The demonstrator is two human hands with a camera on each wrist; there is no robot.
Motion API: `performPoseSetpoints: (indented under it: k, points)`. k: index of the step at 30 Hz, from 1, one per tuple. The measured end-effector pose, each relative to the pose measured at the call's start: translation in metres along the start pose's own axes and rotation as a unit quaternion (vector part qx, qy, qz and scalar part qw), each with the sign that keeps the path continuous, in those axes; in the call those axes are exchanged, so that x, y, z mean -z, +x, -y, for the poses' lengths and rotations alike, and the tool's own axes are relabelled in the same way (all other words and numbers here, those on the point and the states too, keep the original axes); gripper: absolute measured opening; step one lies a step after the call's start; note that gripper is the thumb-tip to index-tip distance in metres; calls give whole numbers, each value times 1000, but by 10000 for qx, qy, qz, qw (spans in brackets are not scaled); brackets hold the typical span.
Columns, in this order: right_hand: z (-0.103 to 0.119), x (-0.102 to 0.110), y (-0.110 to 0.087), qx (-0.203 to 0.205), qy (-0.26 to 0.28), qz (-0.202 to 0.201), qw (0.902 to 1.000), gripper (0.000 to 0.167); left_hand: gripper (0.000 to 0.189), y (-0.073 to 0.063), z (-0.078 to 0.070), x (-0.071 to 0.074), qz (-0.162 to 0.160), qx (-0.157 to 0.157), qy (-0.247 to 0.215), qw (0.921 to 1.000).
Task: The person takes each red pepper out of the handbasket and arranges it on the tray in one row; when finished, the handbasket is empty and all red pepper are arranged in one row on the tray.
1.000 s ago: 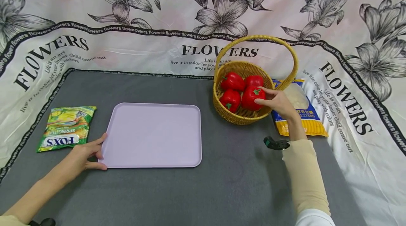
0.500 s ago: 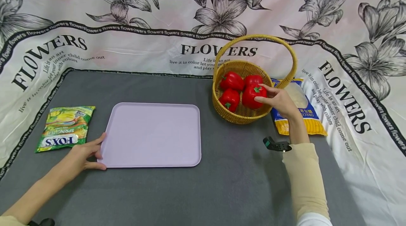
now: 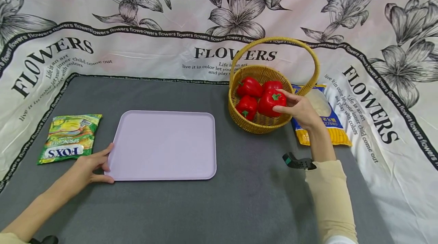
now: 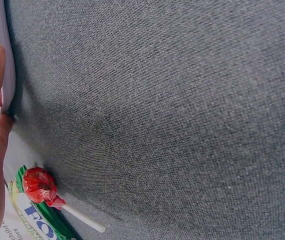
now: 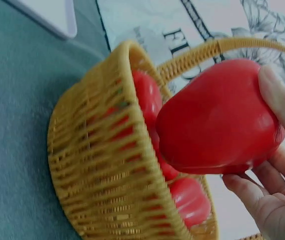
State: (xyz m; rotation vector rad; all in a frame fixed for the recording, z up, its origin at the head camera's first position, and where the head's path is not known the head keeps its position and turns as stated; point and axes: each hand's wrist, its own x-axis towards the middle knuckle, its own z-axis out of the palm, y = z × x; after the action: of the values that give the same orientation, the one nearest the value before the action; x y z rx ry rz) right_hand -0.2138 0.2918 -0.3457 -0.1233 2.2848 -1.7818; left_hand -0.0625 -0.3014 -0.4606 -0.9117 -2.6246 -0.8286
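Note:
My right hand (image 3: 302, 111) pinches a red bell pepper (image 3: 269, 104) between thumb and fingers, over the right side of a yellow wicker basket (image 3: 254, 127). In the right wrist view the held pepper (image 5: 217, 120) hangs above the basket's rim, clear of the wicker. Several more red bell peppers (image 3: 249, 87) lie inside. My left hand (image 3: 89, 166) touches the near left corner of a pale lilac tray (image 3: 164, 145), its thumb and forefinger spread along the edges. In the left wrist view two digits rest against the tray's rim (image 4: 3, 55).
A green FOX'S candy bag (image 3: 70, 137) lies left of the tray. In the left wrist view a red-wrapped lollipop (image 4: 40, 186) lies close to that bag. A blue and yellow bag (image 3: 328, 122) lies right of the basket, partly behind my right hand. The basket's tall handle (image 3: 278, 40) arches overhead.
The pepper in my right hand has risen slightly from the other peppers, and the hand has shifted a little. My left hand and the tray stay put.

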Motion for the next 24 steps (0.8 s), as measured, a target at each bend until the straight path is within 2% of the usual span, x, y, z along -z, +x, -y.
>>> performPoseSetpoints:
  k: [5, 15, 18, 24]
  points:
    - [5, -8, -4, 18, 520, 119, 9986, 68, 43, -1, 0, 0, 27, 26, 28, 10000]
    - [22, -27, -5, -258, -67, 12, 9996, 68, 44, 0, -2, 2, 113, 89, 96, 9999]
    - [26, -35, -3, -294, -49, 53, 9995, 66, 45, 0, -3, 3, 161, 146, 102, 9997]
    - [30, -48, 3, -391, 322, 182, 9985, 64, 46, 0, -3, 3, 233, 196, 33, 9995]
